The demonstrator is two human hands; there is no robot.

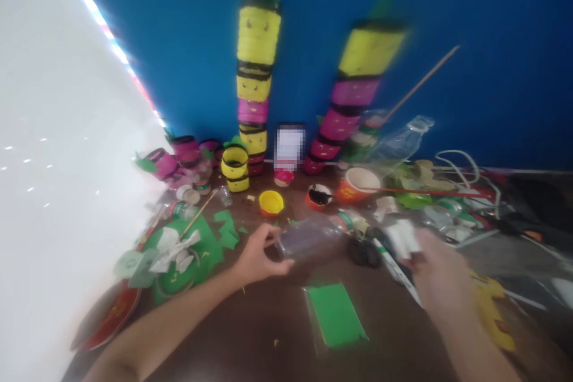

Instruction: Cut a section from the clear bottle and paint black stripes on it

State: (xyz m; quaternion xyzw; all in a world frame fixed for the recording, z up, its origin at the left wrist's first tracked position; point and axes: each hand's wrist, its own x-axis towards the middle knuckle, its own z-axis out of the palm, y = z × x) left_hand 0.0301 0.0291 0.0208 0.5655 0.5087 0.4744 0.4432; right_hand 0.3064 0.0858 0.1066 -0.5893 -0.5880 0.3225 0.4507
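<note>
My left hand (262, 253) is closed with thumb and fingers about the base of a clear plastic bottle (311, 236), which lies on its side, its green-labelled neck pointing right. My right hand (439, 271), blurred by motion, pinches a white tissue (403, 237) to the right of the bottle. Between the two hands lie black-handled scissors (363, 252) and a white marker (396, 271). A pack of green paper (336, 314) lies on the table in front of the bottle.
Behind the bottle stand a yellow paint cup (271, 203), a black paint cup (319, 197) and a paper cup (358, 185) with a brush across it. Stacks of painted bottle pots (255, 83) rise against the blue wall. Green scraps lie left, clutter right.
</note>
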